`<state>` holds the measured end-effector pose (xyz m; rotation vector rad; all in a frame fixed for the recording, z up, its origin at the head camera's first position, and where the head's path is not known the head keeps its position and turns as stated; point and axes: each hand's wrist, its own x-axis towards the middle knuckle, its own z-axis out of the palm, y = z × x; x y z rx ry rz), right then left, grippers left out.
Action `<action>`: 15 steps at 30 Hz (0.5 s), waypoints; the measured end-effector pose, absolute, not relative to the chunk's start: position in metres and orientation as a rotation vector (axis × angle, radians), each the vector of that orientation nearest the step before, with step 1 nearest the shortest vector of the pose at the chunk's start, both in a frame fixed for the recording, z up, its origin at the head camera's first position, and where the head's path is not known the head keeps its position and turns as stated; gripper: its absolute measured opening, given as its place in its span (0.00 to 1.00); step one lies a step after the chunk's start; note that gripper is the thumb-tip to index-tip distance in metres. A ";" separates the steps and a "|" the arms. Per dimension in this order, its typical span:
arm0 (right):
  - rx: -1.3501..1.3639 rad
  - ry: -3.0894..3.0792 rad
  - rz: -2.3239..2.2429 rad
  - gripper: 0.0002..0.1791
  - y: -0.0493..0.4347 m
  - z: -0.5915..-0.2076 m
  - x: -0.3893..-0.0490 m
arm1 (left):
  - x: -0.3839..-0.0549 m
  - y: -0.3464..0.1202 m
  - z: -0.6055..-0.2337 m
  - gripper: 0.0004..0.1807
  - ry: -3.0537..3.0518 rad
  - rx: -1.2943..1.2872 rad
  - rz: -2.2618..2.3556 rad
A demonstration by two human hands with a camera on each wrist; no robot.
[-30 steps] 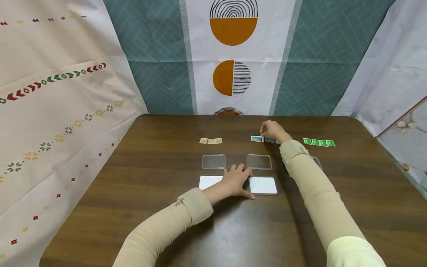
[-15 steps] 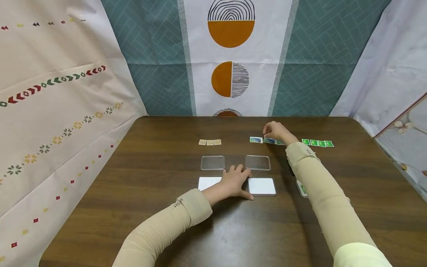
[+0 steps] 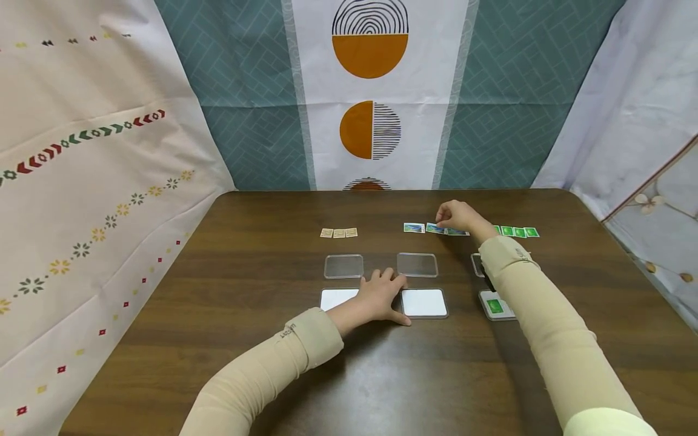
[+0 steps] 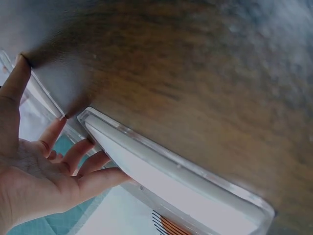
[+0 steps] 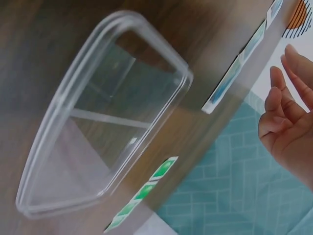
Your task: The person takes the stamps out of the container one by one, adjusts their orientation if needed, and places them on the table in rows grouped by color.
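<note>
The left hand [image 3: 376, 298] lies between a left white card [image 3: 335, 297] and a right white card [image 3: 423, 303], each set in a clear case on the brown table [image 3: 436, 375]; its fingers and thumb are spread, with thumb and forefinger at two corners of the right card's case. Whether they touch it cannot be told. The right hand [image 3: 460, 217] is above the row of three blue stamps [image 3: 435, 228], its fingers bent and the tips next to the middle stamp; the views do not settle whether those tips are pinching anything. The blue stamps lie in a line toward the table's far edge, between a row of three tan stamps [image 3: 339, 233] to the left and a row of green stamps [image 3: 520, 232] to the right, partly covered by the right forearm. Nearer the person are a left clear tray [image 3: 343, 266], a middle clear tray [image 3: 417, 264] and a right clear tray [image 5: 105, 122]. A single green stamp [image 3: 494, 306] sits on a third white card beside the right sleeve [image 3: 545, 303].
</note>
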<state>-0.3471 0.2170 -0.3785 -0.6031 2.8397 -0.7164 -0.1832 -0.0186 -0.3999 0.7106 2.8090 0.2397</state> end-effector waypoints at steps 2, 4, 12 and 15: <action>-0.606 2.845 -0.712 0.06 0.221 -0.378 -0.345 | -0.183 -0.018 -0.400 0.39 2.809 0.711 0.242; -0.610 2.846 -0.711 0.06 0.225 -0.376 -0.342 | -0.183 -0.018 -0.400 0.39 2.805 0.709 0.243; -0.599 2.824 -0.711 0.06 0.235 -0.368 -0.330 | -0.183 -0.019 -0.400 0.39 2.798 0.712 0.250; -0.600 2.821 -0.716 0.07 0.239 -0.366 -0.327 | -0.184 -0.019 -0.400 0.39 2.803 0.716 0.255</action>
